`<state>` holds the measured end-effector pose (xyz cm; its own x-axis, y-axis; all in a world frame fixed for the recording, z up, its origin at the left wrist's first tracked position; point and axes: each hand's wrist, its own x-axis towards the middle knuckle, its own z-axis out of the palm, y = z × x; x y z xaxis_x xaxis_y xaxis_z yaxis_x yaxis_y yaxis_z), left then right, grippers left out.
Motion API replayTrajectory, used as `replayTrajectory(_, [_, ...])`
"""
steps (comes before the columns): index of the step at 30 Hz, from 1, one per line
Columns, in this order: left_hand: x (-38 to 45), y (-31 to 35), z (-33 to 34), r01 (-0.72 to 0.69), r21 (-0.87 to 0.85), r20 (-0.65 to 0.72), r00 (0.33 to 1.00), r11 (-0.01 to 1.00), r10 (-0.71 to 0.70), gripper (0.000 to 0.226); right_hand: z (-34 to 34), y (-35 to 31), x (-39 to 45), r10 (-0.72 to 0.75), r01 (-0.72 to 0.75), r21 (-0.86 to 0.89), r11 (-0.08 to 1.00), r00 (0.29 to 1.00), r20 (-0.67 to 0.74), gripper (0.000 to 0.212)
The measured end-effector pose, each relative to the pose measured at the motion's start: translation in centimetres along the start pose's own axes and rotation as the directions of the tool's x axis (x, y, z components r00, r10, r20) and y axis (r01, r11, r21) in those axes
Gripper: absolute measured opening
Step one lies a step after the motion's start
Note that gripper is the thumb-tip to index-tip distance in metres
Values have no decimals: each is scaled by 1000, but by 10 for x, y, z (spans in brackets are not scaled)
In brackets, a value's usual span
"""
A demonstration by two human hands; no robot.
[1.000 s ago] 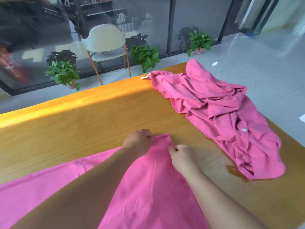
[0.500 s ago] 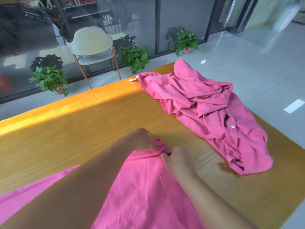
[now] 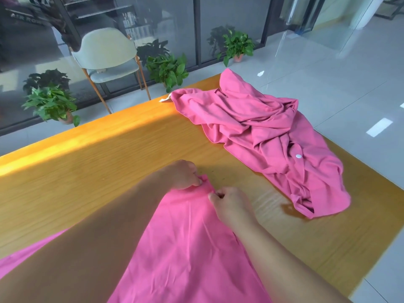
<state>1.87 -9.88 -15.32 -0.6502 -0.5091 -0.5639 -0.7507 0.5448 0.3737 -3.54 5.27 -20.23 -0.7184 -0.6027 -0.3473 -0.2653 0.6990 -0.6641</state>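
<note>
A bright pink cloth point(image 3: 188, 248) lies spread on the wooden table point(image 3: 87, 171) in front of me, running under both forearms. My left hand point(image 3: 183, 177) pinches its far edge from the left. My right hand point(image 3: 229, 203) pinches the same edge a little to the right. Between the two hands the far corner of the cloth stands bunched up off the table. A second, darker pink garment point(image 3: 269, 136) with a white button lies crumpled at the table's far right corner, apart from both hands.
Beyond the table's far edge stand a pale green chair point(image 3: 107, 55) and three potted plants point(image 3: 51, 103) along a dark glass wall. Grey tiled floor point(image 3: 338, 84) lies to the right of the table.
Both hands have drawn closer together and the flat far edge of the pink cloth is now gathered into a small raised fold between them. The camera has shifted slightly.
</note>
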Motion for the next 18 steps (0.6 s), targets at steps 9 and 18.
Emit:
replayTrajectory(9, [2,6,-7,-4,159,168,986,987,-23,37,-3,-1,-2,-51,51,-79,996,999,4,17])
replayTrajectory(18, [19,-9,0,5,-76,42,999,997,-1,22,-11,5,1,-18,0,147,989,993,117,25])
